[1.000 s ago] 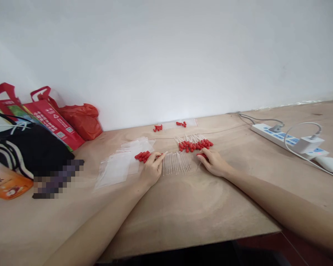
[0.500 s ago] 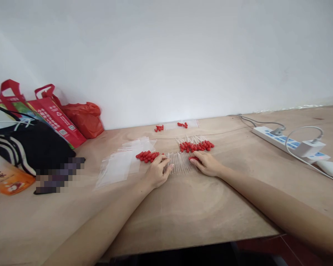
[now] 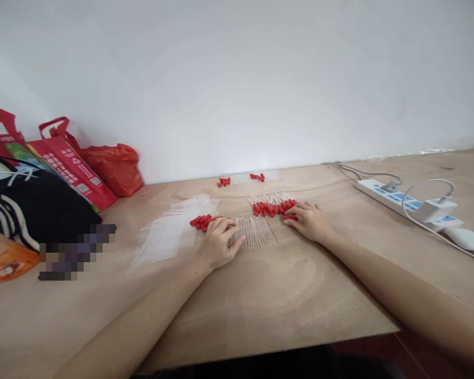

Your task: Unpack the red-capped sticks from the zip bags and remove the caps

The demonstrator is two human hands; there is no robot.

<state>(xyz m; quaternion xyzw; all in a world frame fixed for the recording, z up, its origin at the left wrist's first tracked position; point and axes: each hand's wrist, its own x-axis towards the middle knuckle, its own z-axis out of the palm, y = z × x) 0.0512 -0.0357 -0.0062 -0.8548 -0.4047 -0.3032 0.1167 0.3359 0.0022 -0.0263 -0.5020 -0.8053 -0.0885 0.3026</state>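
Note:
My left hand (image 3: 220, 243) rests at the left end of a row of thin clear tubes (image 3: 255, 233). Its fingers are bent and the thumb stands apart; no held item shows. Partly behind it lies a heap of red bulb-like pieces (image 3: 200, 222). My right hand (image 3: 310, 222) is at the right end of a second group, where red bulbs (image 3: 269, 208) sit on clear tubes (image 3: 274, 197) pointing to the wall. Its thumb and fingers close on a red bulb (image 3: 289, 216), partly hidden by the fingers.
Clear zip bags (image 3: 161, 237) lie overlapped at left. Farther back are a filled bag (image 3: 240, 178) and small red bulbs (image 3: 223, 182). Red carrier bags (image 3: 77, 171) and a black bag (image 3: 51, 205) stand left; a power strip (image 3: 395, 197) with cables lies right.
My right hand has moved right and slightly away from me, from the row of tubes to the far group of red bulbs. The left hand stays in about the same place.

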